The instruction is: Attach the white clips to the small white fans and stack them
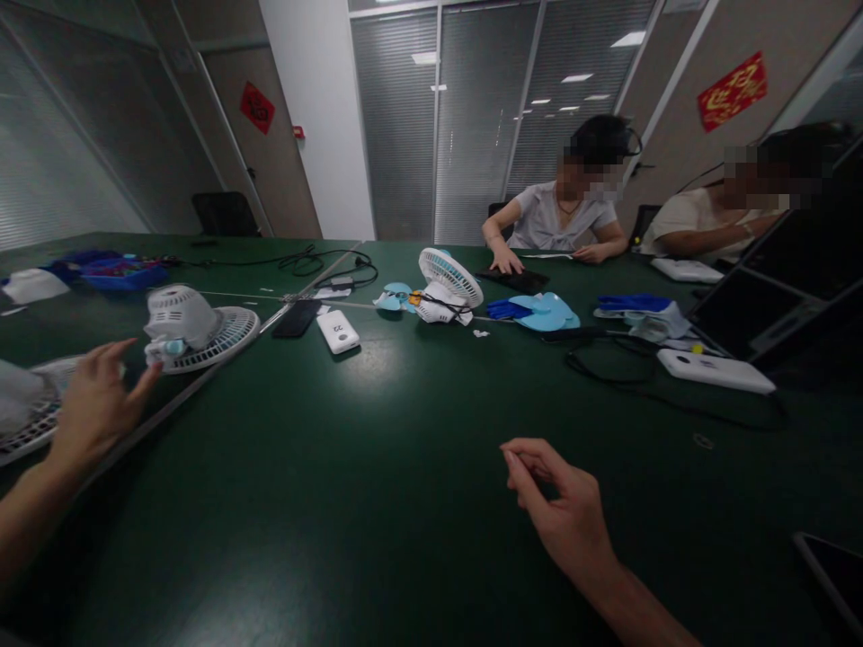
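Note:
My left hand [98, 395] is open, its thumb and fingers apart, at the left of the green table. Its fingertips are close to a white fan head [182, 319] lying grille down; whether they touch it I cannot tell. Partly behind that hand, a second white fan [27, 409] is cut off by the left edge. Over the middle right of the table, my right hand [563, 503] is closed, thumb and index fingertip pinched together. Anything between those fingertips is too small or hidden to make out.
Midway across the table [378, 539] are a white power bank [338, 331], a black phone [297, 318], a tilted small fan [449, 288] and light-blue fan blades [547, 312]. Gloves [640, 314], a cable and another power bank [715, 370] lie right. Two people sit opposite.

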### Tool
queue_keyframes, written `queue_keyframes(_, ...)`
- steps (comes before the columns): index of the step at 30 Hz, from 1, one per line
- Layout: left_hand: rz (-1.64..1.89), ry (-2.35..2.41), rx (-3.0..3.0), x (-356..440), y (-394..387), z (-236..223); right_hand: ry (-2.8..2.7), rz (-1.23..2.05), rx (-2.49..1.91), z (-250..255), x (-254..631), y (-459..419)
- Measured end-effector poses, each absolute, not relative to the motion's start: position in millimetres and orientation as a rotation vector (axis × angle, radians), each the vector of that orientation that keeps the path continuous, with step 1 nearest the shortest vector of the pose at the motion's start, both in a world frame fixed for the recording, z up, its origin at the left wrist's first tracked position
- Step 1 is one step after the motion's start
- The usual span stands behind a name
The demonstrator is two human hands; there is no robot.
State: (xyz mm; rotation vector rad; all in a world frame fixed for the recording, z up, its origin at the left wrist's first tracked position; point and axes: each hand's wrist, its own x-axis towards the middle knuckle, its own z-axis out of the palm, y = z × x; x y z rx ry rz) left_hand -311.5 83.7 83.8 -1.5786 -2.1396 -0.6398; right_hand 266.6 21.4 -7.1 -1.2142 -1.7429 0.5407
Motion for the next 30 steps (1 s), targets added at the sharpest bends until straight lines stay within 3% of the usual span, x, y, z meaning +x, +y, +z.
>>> queue_keyframes(5, -0.372, -2.232, -1.61, -329.8, 125.7, 65.8, -1.737, 0.558, -1.227, -5.4, 267.3, 20.3)
queue_keyframes(14, -0.21, -2.028, -1.671, -325.2, 126.0, 55.3, -1.76, 0.529, -1.219, -6.3, 265.1, 22.3)
queue_keyframes(30, -0.163, -2.102, -1.85, -334.7, 144.8, 45.7, -1.782, 0.553, -1.234, -8.8, 265.6, 23.4)
